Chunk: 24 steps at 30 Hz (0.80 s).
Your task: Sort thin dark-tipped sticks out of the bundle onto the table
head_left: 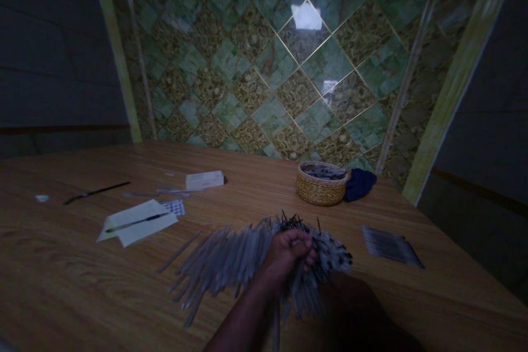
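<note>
Clock directions are read from the left hand (291,248), with twelve towards the tiled wall (247,82). Farthest left, a little past nine, a small pale scrap (42,198) lies on the wooden bench (61,269). Next, between nine and ten, is a slender black stick (107,189), then some folded pale paper (142,216) with a dark pen (124,226) across it and a checked slip (176,207) by its far edge. Some thin clear strips (175,192) lie near the white box (202,180), which sits at ten. Close in at nine, a wide pile of slender translucent tubes (226,258) fans over the bench, extending right beneath the hands. The left hand is clenched at the pile's right part, thumb against fingers, beside black thin pieces (292,222); what it may grip cannot be made out. At one stands a round woven basket (319,191) filled with slender sticks (324,170); a dark blue cloth (359,184) sits just beside it, towards two. At four, the right hand (344,286) is lost in shadow, so its grasp cannot be told. At three lies a flat row of slender sticks, blurred.
</note>
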Each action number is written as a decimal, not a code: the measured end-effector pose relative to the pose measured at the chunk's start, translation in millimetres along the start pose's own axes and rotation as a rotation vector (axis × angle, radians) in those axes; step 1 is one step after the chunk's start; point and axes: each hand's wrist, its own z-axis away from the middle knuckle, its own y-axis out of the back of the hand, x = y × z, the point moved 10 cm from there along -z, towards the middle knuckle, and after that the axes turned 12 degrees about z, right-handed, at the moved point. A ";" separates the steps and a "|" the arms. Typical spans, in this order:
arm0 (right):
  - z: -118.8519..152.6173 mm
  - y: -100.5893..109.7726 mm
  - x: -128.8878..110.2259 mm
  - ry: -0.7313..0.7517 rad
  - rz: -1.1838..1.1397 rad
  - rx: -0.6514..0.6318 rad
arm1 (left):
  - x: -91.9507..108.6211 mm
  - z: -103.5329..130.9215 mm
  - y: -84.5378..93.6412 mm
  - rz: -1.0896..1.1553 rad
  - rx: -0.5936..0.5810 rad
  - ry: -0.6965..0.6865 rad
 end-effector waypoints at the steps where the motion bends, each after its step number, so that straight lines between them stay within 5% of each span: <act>1: 1.1 3.5 -6.2 0.023 0.056 0.074 | 0.0 0.5 0.3 0.013 0.002 0.007; 3: 3.4 10.7 -15.6 0.052 0.111 0.199 | -0.7 1.5 0.2 0.031 0.000 0.024; 6: 4.5 8.9 -17.0 0.051 0.093 0.224 | -3.7 1.7 0.0 0.040 -0.007 0.050; 11: 5.1 8.2 0.1 0.098 -0.084 0.214 | -9.0 0.7 0.6 0.039 -0.022 0.076; 14: -0.6 26.7 24.0 0.050 -0.281 0.239 | -10.0 1.4 -2.1 0.044 -0.044 0.074; 16: -5.0 48.3 51.9 -0.110 -0.492 0.307 | -10.7 2.3 -4.0 0.044 -0.052 0.074; 20: 5.6 59.0 117.4 -0.766 -1.014 0.365 | -13.0 3.4 -6.7 0.021 -0.067 0.082; 24: 2.7 61.1 123.4 -0.917 -1.373 0.342 | -15.1 2.9 -9.2 -0.003 -0.093 0.084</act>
